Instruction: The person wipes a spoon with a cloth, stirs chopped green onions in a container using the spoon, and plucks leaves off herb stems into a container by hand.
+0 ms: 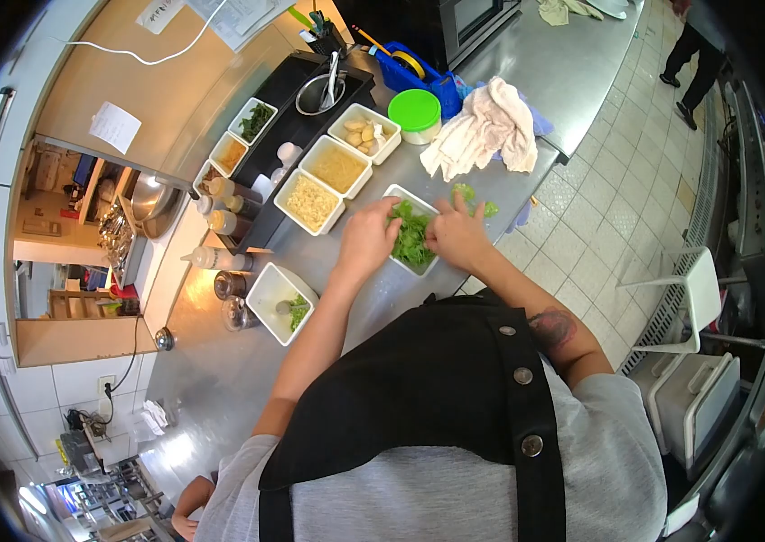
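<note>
A white rectangular container [425, 192] of leafy greens [413, 242] sits on the steel counter in front of me. My left hand [368, 237] is at its left side, fingers curled into the leaves. On the opposite side my right hand [456, 233] has its fingers bent down onto the same greens, the fingertips partly hidden. Just beyond the right hand, a few loose lettuce pieces [490, 209] lie on the counter. Left of my left forearm stands a second white container [267, 305] with a small amount of chopped greens inside.
White tubs hold a chopped pale food [311, 203], a yellowish shredded food [335, 169] and pale rounded pieces [364, 133]. A green-lidded tub [415, 113] and a crumpled cloth [486, 134] stand farther back. Squeeze bottles [220, 259] line the left. Another person's legs [695, 68] show far right.
</note>
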Demonstrator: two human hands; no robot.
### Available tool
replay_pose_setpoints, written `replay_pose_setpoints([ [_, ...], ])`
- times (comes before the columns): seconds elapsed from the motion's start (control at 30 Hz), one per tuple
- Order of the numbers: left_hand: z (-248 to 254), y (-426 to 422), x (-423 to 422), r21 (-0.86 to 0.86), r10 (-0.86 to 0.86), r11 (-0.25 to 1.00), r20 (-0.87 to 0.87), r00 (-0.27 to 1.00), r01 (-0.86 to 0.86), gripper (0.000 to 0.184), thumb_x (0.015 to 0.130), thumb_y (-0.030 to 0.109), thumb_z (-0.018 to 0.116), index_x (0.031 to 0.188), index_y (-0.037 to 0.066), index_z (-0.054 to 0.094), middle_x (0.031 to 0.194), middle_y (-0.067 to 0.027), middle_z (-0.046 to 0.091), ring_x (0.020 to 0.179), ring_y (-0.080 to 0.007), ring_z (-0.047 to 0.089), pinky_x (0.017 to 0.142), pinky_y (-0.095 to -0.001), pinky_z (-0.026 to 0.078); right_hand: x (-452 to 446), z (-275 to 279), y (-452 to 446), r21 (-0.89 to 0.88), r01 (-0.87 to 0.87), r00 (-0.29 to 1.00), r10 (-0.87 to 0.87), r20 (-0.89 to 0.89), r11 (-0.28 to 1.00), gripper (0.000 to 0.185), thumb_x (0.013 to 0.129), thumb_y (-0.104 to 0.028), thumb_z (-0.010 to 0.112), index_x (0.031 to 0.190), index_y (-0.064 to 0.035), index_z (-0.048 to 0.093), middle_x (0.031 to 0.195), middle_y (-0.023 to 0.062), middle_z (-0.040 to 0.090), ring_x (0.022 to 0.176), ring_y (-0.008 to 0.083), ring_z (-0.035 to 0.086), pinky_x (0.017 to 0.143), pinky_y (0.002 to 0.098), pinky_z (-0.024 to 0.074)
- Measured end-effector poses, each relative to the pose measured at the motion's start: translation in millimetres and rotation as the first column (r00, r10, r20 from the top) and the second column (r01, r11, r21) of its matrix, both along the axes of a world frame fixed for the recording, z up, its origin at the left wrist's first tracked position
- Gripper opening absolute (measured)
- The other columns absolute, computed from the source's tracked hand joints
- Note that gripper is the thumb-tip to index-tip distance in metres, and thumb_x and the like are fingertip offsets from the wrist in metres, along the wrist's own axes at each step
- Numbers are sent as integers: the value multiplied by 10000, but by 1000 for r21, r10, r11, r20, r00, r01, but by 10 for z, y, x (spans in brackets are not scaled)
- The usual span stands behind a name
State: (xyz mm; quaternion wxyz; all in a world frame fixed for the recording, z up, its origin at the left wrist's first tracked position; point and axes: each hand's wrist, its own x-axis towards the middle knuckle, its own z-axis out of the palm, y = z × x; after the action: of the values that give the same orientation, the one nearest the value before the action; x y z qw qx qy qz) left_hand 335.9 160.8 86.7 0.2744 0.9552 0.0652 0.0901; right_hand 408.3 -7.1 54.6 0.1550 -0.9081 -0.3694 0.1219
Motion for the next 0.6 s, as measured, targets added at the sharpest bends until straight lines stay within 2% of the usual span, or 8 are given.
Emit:
replay_pose_setpoints([
  [0.03, -17, 0, 5, -10, 20, 1000, -7, 1000, -20, 330, 801, 25, 655, 1131, 26, 656, 961, -179, 682, 878, -324, 671, 786, -410, 521, -2, 71, -14, -37, -27, 998, 24, -65, 999, 133, 761, -242, 762, 857, -150, 762, 1335, 99, 514, 1356, 427, 354, 1004, 780, 284],
  [0.13, -69, 28, 41, -19, 14, 1000, 17, 1000, -14, 231, 782, 22, 688, 1013, 23, 694, 892, -158, 677, 811, -290, 670, 737, -373, 520, 6, 112, -20, -8, -13, 998, 12, -58, 1000, 166, 750, -257, 776, 869, -144, 754, 1304, 105, 536, 1349, 410, 373, 993, 765, 300],
  [0.23, 55, -50, 52, -100, 43, 995, 133, 990, -30, 150, 783, -1, 683, 929, 20, 709, 857, -146, 673, 767, -274, 663, 713, -351, 515, 29, 61, -37, 235, 67, 995, -83, 58, 970, 149, 747, -229, 771, 868, -144, 750, 1249, 103, 564, 1309, 384, 423, 965, 718, 333],
  [0.33, 260, -99, 62, -169, -26, 984, 160, 987, 53, 146, 779, -17, 686, 917, 21, 710, 833, -126, 671, 759, -235, 655, 711, -327, 508, 79, 29, -10, 505, 40, 991, -100, 93, 862, 131, 744, -198, 782, 857, -144, 742, 1221, 85, 593, 1239, 320, 495, 956, 601, 392],
  [0.43, 399, -154, 57, -267, -15, 962, 155, 988, 57, 134, 788, -30, 679, 908, 22, 711, 800, -91, 666, 755, -194, 642, 712, -308, 501, 98, 102, 16, 614, 49, 999, -51, -14, 788, 111, 738, -177, 790, 830, -138, 741, 1173, 83, 624, 1170, 304, 544, 953, 501, 427],
  [0.53, 357, -119, 54, -267, 23, 963, 210, 977, 35, 155, 797, -26, 676, 938, 28, 709, 855, -81, 668, 762, -182, 631, 720, -301, 499, 154, 99, 18, 670, 22, 1000, -26, -4, 742, 112, 758, -144, 790, 855, -104, 752, 1107, 113, 661, 1054, 306, 618, 925, 425, 470],
  [0.6, 358, -98, 51, -219, 103, 975, 245, 964, -49, 194, 807, -13, 669, 994, 32, 698, 921, -88, 665, 785, -183, 629, 718, -303, 502, 179, 139, 29, 705, 113, 990, -21, -138, 701, 114, 766, -147, 796, 852, -85, 756, 1075, 122, 670, 1008, 297, 635, 897, 390, 485],
])
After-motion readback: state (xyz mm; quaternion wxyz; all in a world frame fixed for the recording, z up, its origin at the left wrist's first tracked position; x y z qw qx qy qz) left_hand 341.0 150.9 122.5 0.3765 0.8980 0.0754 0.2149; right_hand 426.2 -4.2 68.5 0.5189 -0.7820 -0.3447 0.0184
